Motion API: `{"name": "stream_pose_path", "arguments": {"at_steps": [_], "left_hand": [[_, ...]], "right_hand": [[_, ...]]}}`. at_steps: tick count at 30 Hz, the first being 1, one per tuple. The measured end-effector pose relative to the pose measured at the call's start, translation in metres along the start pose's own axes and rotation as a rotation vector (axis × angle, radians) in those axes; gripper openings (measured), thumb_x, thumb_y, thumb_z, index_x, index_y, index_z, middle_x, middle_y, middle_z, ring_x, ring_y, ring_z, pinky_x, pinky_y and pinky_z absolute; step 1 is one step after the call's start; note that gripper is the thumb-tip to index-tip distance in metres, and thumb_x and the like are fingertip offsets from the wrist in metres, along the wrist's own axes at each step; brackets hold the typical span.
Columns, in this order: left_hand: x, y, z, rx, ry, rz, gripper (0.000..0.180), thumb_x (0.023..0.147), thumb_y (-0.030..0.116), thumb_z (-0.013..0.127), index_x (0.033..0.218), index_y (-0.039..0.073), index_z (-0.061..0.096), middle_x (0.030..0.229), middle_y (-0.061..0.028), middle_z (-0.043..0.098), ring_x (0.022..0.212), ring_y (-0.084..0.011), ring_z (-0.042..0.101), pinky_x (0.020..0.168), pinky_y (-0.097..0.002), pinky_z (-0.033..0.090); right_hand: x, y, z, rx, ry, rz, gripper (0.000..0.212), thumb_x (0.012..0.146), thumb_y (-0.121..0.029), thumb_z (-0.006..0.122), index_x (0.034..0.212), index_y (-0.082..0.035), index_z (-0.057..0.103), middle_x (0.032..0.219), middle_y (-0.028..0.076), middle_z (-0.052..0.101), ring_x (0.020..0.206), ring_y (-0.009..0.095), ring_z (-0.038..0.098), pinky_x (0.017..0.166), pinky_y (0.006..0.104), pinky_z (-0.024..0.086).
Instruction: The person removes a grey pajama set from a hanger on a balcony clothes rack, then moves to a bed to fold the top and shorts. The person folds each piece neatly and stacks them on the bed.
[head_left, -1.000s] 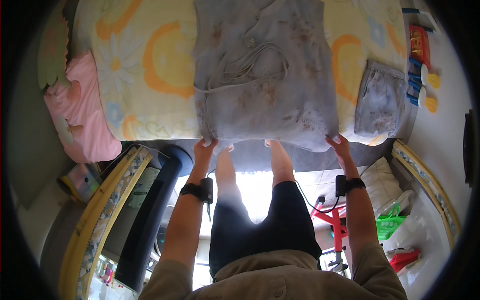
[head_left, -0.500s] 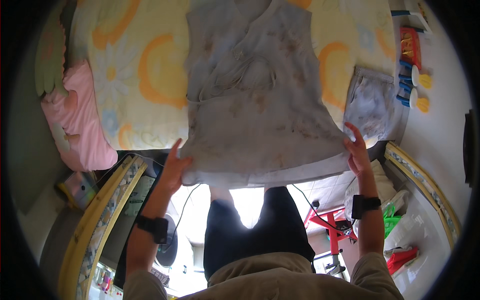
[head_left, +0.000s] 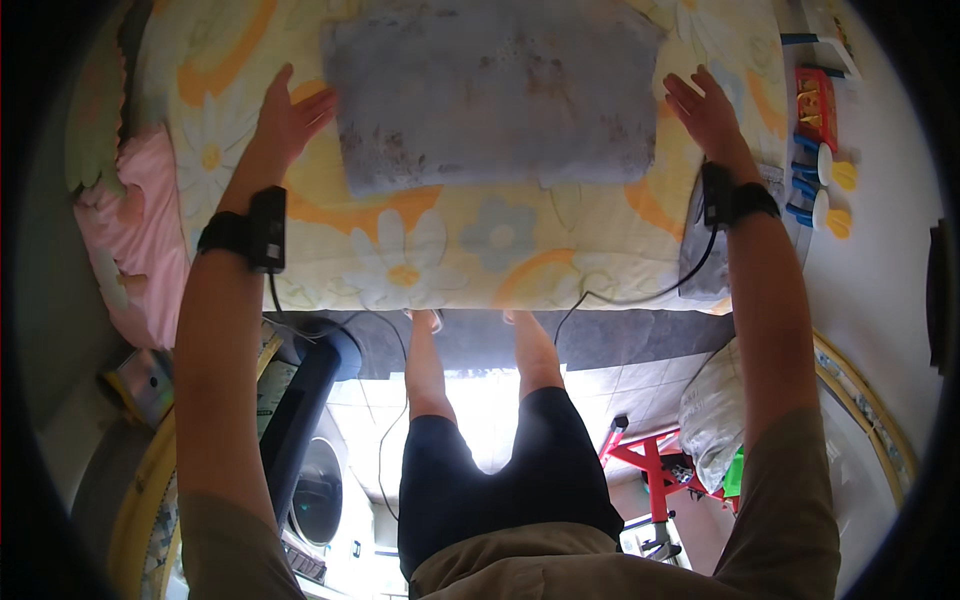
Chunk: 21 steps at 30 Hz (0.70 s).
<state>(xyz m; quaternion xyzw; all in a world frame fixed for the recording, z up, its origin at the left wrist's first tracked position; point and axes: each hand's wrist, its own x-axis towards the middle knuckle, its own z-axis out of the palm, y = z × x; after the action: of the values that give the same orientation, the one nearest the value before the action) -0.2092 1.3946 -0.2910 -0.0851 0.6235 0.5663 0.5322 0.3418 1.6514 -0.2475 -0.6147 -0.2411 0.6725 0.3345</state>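
On the bed, back from its near edge, grey shirt lies between the hands. Visible part runs longer side to side; far edge hard to make out. Left hand open, fingertips at shirt's left side, contact unclear. Right hand open too, just off its right side. Neither grips; left looks slightly nearer. Grey cloth by bed's near right corner.

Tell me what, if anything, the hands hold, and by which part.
Nothing is held: the left hand and right hand are open beside the gray garment; whether the left one touches it is unclear.
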Motion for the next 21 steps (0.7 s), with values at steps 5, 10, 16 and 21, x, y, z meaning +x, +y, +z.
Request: {"name": "stream_pose_path", "arguments": {"at_steps": [5, 10, 16, 21], "left_hand": [[0.009, -0.081, -0.044, 0.844, 0.301, 0.269, 0.071, 0.089, 0.04, 0.077, 0.142, 0.004, 0.047, 0.087, -0.0051, 0.062, 0.073, -0.0143, 0.058, 0.064, -0.0312, 0.048], [-0.062, -0.141, -0.036, 0.565, 0.381, 0.164, 0.07, 0.082, 0.044, 0.084, 0.127, -0.002, 0.06, 0.105, -0.0108, 0.07, 0.081, -0.0196, 0.068, 0.067, -0.0305, 0.054], [-0.082, -0.14, -0.017, 0.324, 0.196, -0.071, 0.048, 0.085, 0.035, 0.084, 0.117, 0.006, 0.063, 0.086, -0.0047, 0.067, 0.07, -0.0157, 0.066, 0.055, -0.0285, 0.049], [-0.064, -0.127, -0.024, 0.251, 0.033, -0.128, 0.038, 0.087, 0.032, 0.083, 0.11, 0.006, 0.067, 0.088, -0.0031, 0.068, 0.067, -0.0148, 0.063, 0.057, -0.0269, 0.05]], "right_hand": [[-0.014, 0.066, -0.016, -0.56, 0.325, -0.245, 0.054, 0.084, -0.024, 0.082, 0.126, -0.001, 0.06, 0.089, 0.005, 0.064, 0.066, 0.013, 0.055, 0.058, 0.0291, 0.046], [-0.069, 0.12, -0.022, -0.322, 0.383, -0.074, 0.036, 0.088, -0.028, 0.079, 0.109, -0.002, 0.065, 0.075, 0.001, 0.059, 0.058, 0.01, 0.05, 0.054, 0.0273, 0.041], [-0.089, 0.141, -0.022, -0.154, 0.186, 0.134, 0.03, 0.09, -0.035, 0.079, 0.091, -0.008, 0.065, 0.071, -0.001, 0.058, 0.054, 0.009, 0.05, 0.05, 0.0269, 0.039], [-0.07, 0.13, -0.018, -0.299, 0.076, 0.259, 0.032, 0.091, -0.034, 0.079, 0.104, -0.007, 0.066, 0.081, 0.001, 0.065, 0.064, 0.014, 0.059, 0.058, 0.0296, 0.048]]}}
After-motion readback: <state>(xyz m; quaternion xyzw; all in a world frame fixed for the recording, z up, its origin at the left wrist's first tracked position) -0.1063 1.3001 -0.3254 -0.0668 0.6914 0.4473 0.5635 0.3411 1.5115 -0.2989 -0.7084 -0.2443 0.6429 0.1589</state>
